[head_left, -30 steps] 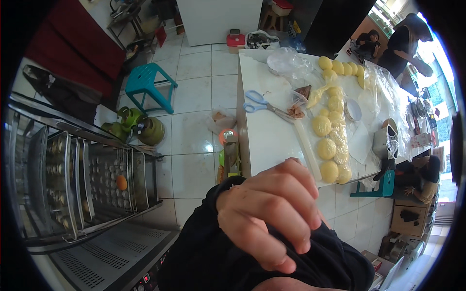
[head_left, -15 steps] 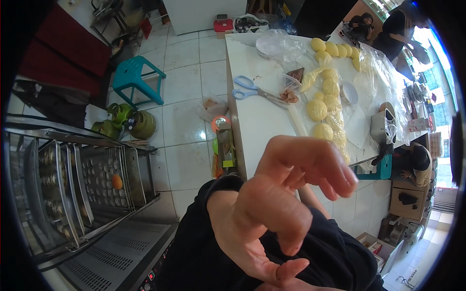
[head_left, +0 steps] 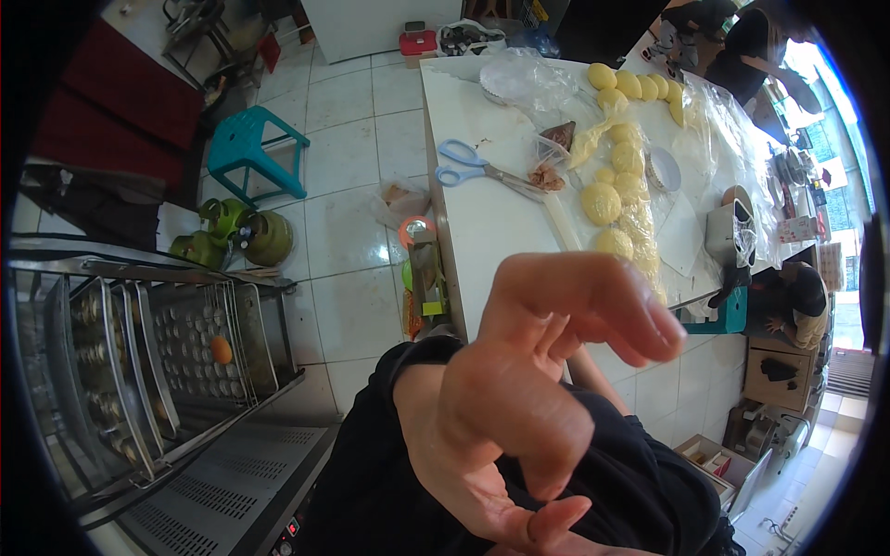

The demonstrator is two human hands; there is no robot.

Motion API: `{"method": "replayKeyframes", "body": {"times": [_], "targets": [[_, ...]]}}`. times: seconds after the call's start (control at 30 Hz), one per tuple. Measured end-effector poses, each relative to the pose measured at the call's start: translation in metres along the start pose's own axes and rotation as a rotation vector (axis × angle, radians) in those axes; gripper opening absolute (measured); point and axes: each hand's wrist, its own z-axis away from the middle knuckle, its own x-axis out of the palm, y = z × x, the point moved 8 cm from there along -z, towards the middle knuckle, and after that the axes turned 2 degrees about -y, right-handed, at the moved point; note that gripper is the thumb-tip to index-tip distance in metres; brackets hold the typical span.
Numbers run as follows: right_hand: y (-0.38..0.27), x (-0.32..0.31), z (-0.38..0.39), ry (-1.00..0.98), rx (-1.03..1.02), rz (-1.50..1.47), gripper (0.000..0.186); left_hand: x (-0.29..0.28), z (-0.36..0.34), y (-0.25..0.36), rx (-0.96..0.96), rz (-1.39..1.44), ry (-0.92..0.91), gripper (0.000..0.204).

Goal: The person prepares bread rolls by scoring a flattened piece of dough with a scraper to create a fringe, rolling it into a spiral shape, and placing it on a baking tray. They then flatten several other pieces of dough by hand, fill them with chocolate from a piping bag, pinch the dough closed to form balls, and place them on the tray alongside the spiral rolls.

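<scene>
My left hand (head_left: 514, 389) is raised close to the camera, fingers curled and apart, with nothing visible between them. Behind it my right forearm (head_left: 595, 382) reaches toward the white table (head_left: 477, 232); that hand is hidden. Beyond lie several pale yellow dough balls (head_left: 601, 202), some under plastic film (head_left: 695, 148). Blue-handled scissors (head_left: 461, 171) rest left of a bag of brown filling (head_left: 547, 176) and a dark brown lump (head_left: 556, 136). A round white container (head_left: 664, 170) and a metal tin (head_left: 725, 227) stand farther right.
A teal stool (head_left: 255, 139), green gas cylinders (head_left: 264, 236) and a trolley of trays (head_left: 162, 412) are on the left, above a metal appliance (head_left: 218, 491). Other people are at top right (head_left: 742, 60) and on the right (head_left: 788, 301). An open box (head_left: 714, 463) sits lower right.
My left hand has turned, showing more of its inner side, and shifted right, fingers still curled. The table and surroundings appear higher and farther left in view.
</scene>
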Motion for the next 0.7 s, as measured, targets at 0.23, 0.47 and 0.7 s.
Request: {"method": "replayKeyframes", "body": {"times": [0.23, 0.47, 0.7], "targets": [[0.001, 0.001, -0.006, 0.08, -0.069, 0.05, 0.008, -0.029, 0.001, -0.011, -0.056, 0.031, 0.853, 0.014], [-0.033, -0.046, 0.002, 0.378, -0.105, 0.525, 0.033, -0.038, 0.073, -0.119, -0.975, -0.184, -0.174, 0.052], [0.007, -0.03, 0.014, 0.008, 0.267, 0.901, 0.049, -0.07, 0.194, -0.201, -0.923, -1.054, -0.153, 0.049]]}}
